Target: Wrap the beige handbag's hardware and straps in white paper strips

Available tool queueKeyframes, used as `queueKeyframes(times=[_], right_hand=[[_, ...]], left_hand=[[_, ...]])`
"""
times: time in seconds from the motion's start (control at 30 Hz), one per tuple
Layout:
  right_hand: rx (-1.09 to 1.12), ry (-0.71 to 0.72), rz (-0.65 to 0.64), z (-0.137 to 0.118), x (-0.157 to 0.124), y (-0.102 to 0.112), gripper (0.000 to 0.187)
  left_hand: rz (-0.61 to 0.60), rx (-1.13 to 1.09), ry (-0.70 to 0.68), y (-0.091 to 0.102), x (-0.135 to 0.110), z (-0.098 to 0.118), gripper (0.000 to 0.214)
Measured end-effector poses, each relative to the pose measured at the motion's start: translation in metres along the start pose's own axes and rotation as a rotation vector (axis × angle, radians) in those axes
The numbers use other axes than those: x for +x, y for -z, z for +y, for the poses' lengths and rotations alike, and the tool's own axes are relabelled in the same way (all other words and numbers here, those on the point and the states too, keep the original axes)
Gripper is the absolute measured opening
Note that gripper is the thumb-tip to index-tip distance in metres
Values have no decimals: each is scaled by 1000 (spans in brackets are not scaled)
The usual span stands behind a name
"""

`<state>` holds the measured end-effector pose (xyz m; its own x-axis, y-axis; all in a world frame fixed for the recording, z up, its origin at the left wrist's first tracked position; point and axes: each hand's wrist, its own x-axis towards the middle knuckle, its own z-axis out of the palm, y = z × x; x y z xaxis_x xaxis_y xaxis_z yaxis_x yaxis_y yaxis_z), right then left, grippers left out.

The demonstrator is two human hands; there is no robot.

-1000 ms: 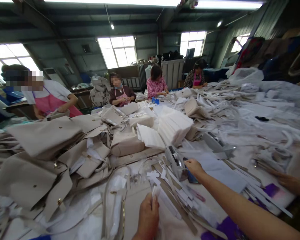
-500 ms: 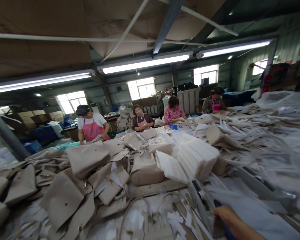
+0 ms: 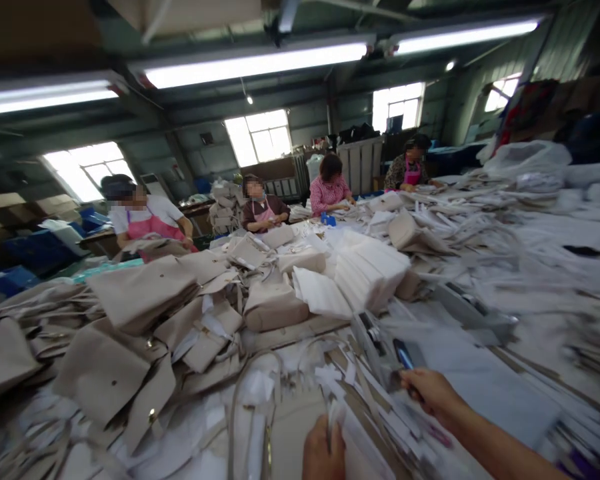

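Head view: left hand (image 3: 323,448) reappears, pinching a white strip (image 3: 334,409) nearside of the grey dispenser (image 3: 372,339); right hand (image 3: 429,388), grip unclear, is beside it, so both show.

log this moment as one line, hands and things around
left hand: holds thin pale piece | right hand: near dark-blue item and grey device, grip unclear | around: beige bags, white sheet stack

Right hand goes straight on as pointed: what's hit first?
Probably the nearer grey tape dispenser, just ahead of the right hand. Blur hides the depth, so they may already touch.
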<state>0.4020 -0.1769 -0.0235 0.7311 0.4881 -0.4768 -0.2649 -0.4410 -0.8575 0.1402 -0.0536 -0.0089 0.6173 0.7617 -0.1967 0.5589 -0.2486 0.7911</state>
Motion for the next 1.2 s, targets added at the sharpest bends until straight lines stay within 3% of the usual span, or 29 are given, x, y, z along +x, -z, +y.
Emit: queueKeyframes(times=[0.27,0.43,0.53,0.7,0.77,0.93,1.2], right_hand=[[-83,-162,73,18,12,-9,19],[-214,-115,82,16,15,-5,20],[-250,-56,-18,11,-1,-6,22],[-206,32,-326,-13,-54,-40,27],[-181,54,-381,-24,-72,-60,29],[-183,-12,-299,-29,-88,-93,28],[-160,-95,-298,-5,-85,-98,30]], left_hand=[[14,79,-153,-8,5,5,37],[63,206,-273,-9,3,9,31],[97,286,-321,-9,1,11,29],[106,406,-319,-13,-3,11,20],[107,472,-329,-17,-4,10,15],[101,617,-379,-22,-8,9,12],[69,701,-418,-21,-10,9,12]])
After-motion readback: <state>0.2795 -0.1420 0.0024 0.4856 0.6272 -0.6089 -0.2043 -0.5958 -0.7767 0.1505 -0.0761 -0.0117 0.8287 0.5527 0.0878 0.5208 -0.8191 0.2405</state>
